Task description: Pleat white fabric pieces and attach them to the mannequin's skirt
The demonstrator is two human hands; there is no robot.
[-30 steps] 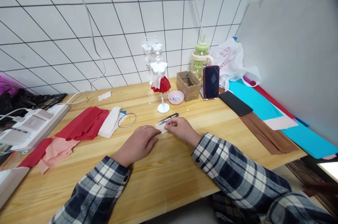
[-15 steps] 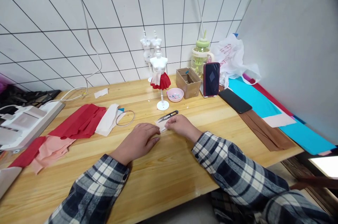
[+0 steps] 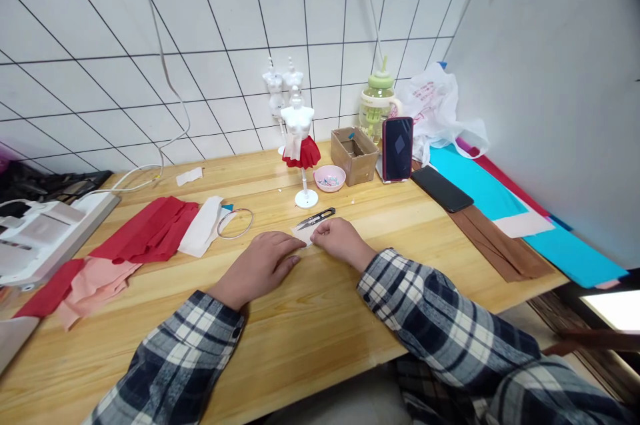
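Observation:
A small white piece of cloth or paper [image 3: 300, 231] lies on the wooden table [image 3: 320, 318] between my hands. My left hand [image 3: 265, 265] rests palm down, fingers stretched out, its fingertips at the piece's near left edge. At the piece's right edge, my right hand [image 3: 343, 241] has thumb and forefinger pinched together; what is between them is too small to tell. Black-handled thread snips [image 3: 317, 218] lie across the top of the white piece, just beyond my right fingers. Behind them stands a white mini dress form [image 3: 299, 121] with a red skirt [image 3: 306, 153] and a pale strip at its front.
Right of the dress form are a pink bead dish [image 3: 330, 179], a cardboard box [image 3: 355, 157], a propped phone [image 3: 397, 149] and a green-lidded bottle [image 3: 377, 105]. Red cloth [image 3: 150, 228] and a hoop [image 3: 235, 223] lie left; brown cloth [image 3: 500, 241] and a black phone [image 3: 442, 189] lie right.
The view has shifted very slightly. Both hands stay at the white piece, with my left fingertips a touch nearer to my right fingers.

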